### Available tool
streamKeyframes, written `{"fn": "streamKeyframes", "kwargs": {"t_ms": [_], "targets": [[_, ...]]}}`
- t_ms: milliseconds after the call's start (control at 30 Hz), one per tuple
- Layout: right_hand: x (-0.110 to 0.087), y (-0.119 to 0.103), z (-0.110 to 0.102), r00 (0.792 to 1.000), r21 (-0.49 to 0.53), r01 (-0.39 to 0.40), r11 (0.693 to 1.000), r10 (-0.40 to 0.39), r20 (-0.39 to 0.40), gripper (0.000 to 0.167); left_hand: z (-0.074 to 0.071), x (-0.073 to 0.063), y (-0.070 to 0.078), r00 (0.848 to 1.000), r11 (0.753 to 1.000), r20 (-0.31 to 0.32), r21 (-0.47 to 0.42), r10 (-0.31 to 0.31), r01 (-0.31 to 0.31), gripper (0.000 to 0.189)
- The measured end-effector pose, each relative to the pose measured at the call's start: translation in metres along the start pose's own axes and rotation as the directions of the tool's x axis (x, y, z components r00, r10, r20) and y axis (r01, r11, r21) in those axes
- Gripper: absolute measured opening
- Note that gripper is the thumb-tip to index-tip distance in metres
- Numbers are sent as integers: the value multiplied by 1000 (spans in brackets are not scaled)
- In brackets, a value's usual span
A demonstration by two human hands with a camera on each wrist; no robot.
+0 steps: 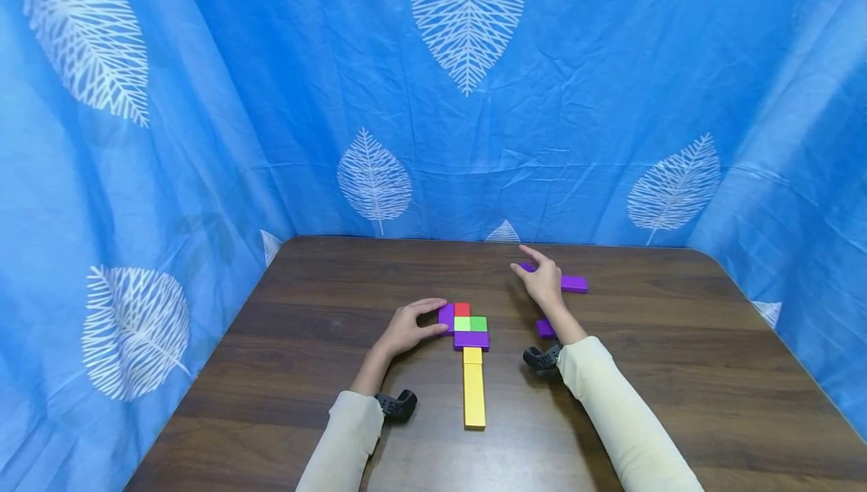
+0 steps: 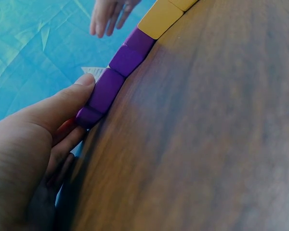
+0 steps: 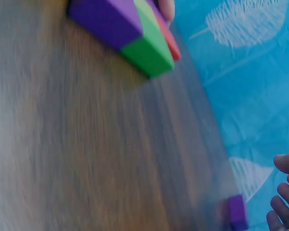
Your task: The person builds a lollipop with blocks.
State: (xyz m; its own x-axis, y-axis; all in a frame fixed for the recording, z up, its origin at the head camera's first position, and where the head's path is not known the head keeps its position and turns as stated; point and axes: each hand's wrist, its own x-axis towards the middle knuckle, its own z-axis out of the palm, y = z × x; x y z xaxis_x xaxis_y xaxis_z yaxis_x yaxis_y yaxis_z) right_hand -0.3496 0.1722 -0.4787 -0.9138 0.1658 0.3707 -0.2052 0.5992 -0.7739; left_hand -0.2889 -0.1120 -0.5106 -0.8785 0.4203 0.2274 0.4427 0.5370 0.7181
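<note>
My left hand [image 1: 404,326] pinches an upright purple block [image 1: 445,317] between thumb and fingers, at the left side of a flat group of coloured blocks. That group has a red block [image 1: 462,309], a light green block [image 1: 462,324], a darker green block [image 1: 479,324] and a sideways purple block [image 1: 471,340]. Below it, a small yellow block [image 1: 472,356] and a long yellow block [image 1: 474,398] form a straight strip. My right hand [image 1: 544,281] is spread, thumb apart from the fingers, with nothing in its grasp. Its nearest block is a purple one [image 1: 527,266], partly hidden behind it.
Another purple block [image 1: 574,284] lies just right of the right hand, and one more [image 1: 545,329] lies by the right wrist, partly covered. Blue curtains [image 1: 576,138] hang behind the wooden table [image 1: 298,326] and at both sides.
</note>
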Motion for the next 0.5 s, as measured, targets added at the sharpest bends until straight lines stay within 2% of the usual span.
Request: {"fn": "streamKeyframes", "kwargs": {"t_ms": [267,500], "targets": [[1,20,-2,997,-16,-61,998,62,39,45,1,0,1,1000,1000,-4,-10,2,-2,52],[1,27,-3,992,-68,-87,994,93,82,42,1,0,0,1000,1000,0,-1,-8,8,52]]}}
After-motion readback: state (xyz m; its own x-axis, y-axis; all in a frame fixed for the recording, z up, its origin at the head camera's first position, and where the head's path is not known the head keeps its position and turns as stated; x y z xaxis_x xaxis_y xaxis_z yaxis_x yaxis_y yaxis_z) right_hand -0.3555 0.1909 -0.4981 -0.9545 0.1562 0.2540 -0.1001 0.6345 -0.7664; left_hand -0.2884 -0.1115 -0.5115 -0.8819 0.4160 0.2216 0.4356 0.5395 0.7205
